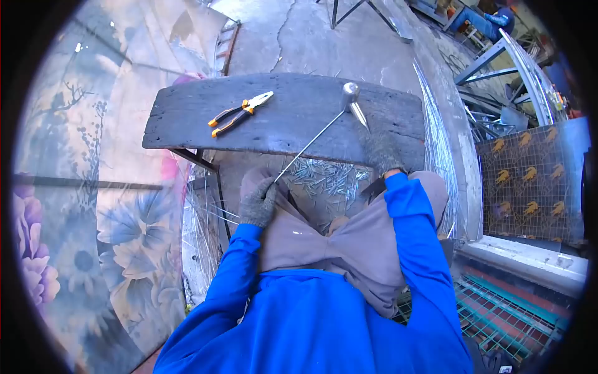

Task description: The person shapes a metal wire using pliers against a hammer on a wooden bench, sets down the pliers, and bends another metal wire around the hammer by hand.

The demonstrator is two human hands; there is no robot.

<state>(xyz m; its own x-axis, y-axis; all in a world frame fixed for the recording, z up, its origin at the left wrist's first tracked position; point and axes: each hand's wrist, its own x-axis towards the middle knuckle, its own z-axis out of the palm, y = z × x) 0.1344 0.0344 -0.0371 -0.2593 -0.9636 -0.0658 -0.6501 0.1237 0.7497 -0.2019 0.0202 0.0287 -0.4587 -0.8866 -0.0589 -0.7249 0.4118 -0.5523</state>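
Observation:
My left hand (258, 204), in a grey knitted glove, is closed around the lower end of a thin metal rod (309, 144) above my left thigh. The rod slants up over the dark wooden bench (193, 112), its far end close beside a hammer's shiny head (351, 92). My right hand (381, 151), also gloved, is closed at the near end of the hammer; the glove hides part of its handle. A pair of pliers (242, 114) with orange and black handles lies on the bench to the left, jaws pointing right.
Many short cut metal pieces (327, 181) litter the floor between my legs. Long thin rods (441, 146) lie to the right of the bench. A floral sheet (124, 206) hangs at the left. Metal frames (523, 81) and another person (483, 23) are at the upper right.

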